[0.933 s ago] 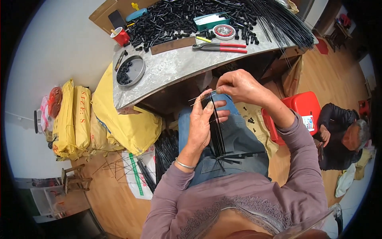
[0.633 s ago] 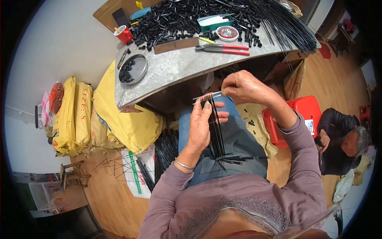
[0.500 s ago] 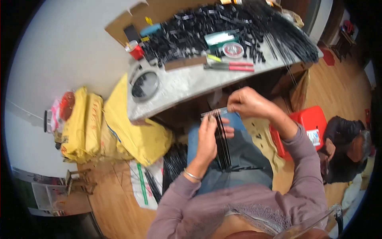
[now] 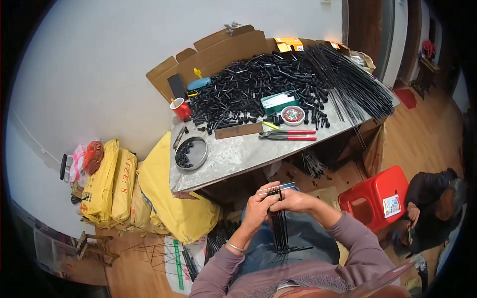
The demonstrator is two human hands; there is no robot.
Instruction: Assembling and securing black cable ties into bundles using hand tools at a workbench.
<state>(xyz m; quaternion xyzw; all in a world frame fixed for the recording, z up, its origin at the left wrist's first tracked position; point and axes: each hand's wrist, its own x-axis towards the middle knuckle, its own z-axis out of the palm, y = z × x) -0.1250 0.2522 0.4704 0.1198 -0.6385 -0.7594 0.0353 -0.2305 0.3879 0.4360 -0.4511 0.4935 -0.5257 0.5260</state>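
Over my lap, my left hand (image 4: 255, 212) is closed round a bundle of thin black rods (image 4: 280, 237) that hangs down toward my thighs. My right hand (image 4: 294, 201) meets it at the bundle's upper end, its fingers pressed against the rods. Thin pale metal rods (image 4: 287, 186) lie crosswise over the top of the bundle, jutting out past my right fingers. Where my fingertips touch, the detail is too small to make out. A few loose black pieces (image 4: 299, 248) rest on my lap beside the bundle's lower end.
The table (image 4: 223, 154) ahead bears a heap of black plastic parts (image 4: 238, 89), long black rods (image 4: 357, 87), red-handled pincers (image 4: 293, 135), a green box (image 4: 269, 105) and a round tin (image 4: 204, 161). Yellow sacks (image 4: 171, 198) stand left; a red stool (image 4: 357, 186) and another person (image 4: 432, 208) are right.
My right hand has come down and left to meet my left hand at the top of the rods. The view has shifted, showing more of the table and wall.
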